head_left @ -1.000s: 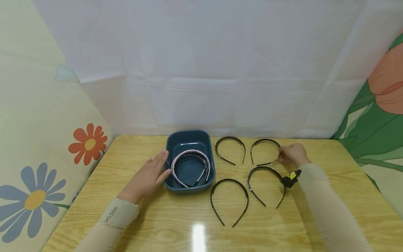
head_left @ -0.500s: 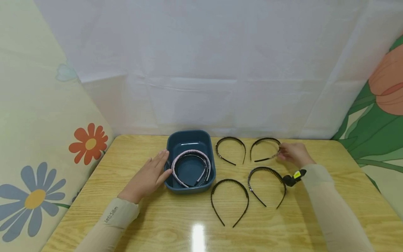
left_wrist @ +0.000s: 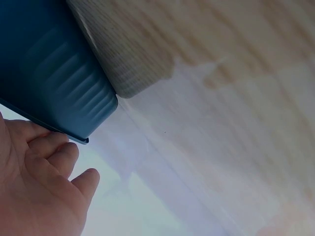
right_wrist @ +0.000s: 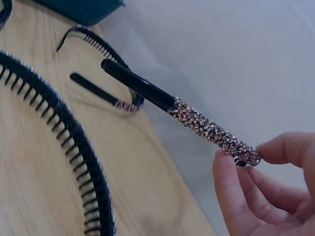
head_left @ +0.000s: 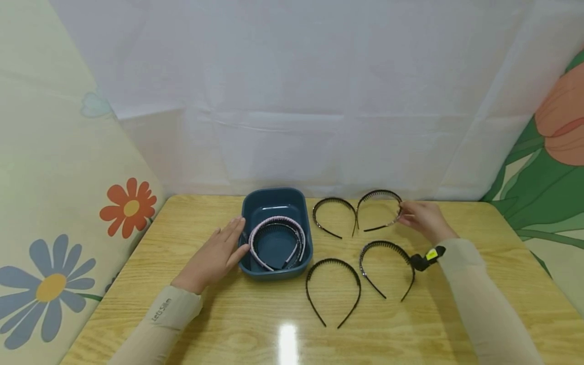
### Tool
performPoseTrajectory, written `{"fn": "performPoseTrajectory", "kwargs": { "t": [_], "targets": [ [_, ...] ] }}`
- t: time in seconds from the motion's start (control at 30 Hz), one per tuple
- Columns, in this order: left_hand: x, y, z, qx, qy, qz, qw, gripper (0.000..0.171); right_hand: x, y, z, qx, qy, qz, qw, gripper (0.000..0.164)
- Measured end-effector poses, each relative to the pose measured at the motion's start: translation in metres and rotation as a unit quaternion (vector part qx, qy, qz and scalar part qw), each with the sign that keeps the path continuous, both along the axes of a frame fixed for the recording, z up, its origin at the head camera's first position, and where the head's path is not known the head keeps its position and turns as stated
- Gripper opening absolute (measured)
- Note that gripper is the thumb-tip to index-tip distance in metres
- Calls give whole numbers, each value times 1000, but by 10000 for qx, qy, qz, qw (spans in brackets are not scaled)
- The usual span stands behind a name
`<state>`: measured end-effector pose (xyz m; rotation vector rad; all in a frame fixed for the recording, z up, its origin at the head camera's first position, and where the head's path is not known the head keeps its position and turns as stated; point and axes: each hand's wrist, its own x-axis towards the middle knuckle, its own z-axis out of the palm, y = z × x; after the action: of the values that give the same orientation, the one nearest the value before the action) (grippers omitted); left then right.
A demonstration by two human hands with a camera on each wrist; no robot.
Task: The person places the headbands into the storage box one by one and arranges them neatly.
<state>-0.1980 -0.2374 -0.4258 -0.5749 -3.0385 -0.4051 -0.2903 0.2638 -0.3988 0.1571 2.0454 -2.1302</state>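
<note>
My right hand (head_left: pixel 426 218) pinches a black toothed headband (head_left: pixel 379 192) between thumb and fingers, by its right side in the head view. Up close in the right wrist view, that headband's end is plain black, and sparkly pinkish stones (right_wrist: pixel 211 132) cover the part near my fingertips. My left hand (head_left: pixel 214 256) rests with extended fingers against the left rim of a blue plastic basin (head_left: pixel 276 276). Fingertips touch the rim in the left wrist view. Inside the basin lie a lilac wrapped headband (head_left: pixel 252 248) and at least one dark toothed headband.
Three black toothed headbands lie on the wooden table (head_left: pixel 255 324): one at the back (head_left: pixel 335 199), one at the front (head_left: pixel 333 261), one on the right (head_left: pixel 385 243). A white sheet (head_left: pixel 292 126) hangs behind the table's far edge.
The right hand has raised the pinched headband and shifted it slightly left and away, so it now overlaps the edge of the back headband in the head view. The left hand stays put.
</note>
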Motion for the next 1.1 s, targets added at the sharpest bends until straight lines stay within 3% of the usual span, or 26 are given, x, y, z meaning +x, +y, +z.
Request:
{"fn": "performPoseTrajectory", "kwargs": {
  "t": [0.2, 0.43, 0.83, 0.97, 1.1],
  "targets": [
    [0, 0, 0, 3, -7, -24, 10000, 74, 1, -10, 7, -54, 56, 54, 10000, 35],
    [-1, 0, 0, -16, 15, -8, 10000, 75, 6, -22, 16, -167, 147, 259, 9994, 40],
    [0, 1, 1, -9, 21, -14, 10000, 74, 10, -51, 26, -586, 206, 505, 9968, 16],
    [0, 1, 1, -8, -4, -6, 10000, 74, 11, -62, 29, -662, 215, 582, 9959, 19],
    [0, 0, 0, 12, 8, -13, 10000, 74, 12, -74, 32, -489, 248, 708, 9960, 32]
  ]
}}
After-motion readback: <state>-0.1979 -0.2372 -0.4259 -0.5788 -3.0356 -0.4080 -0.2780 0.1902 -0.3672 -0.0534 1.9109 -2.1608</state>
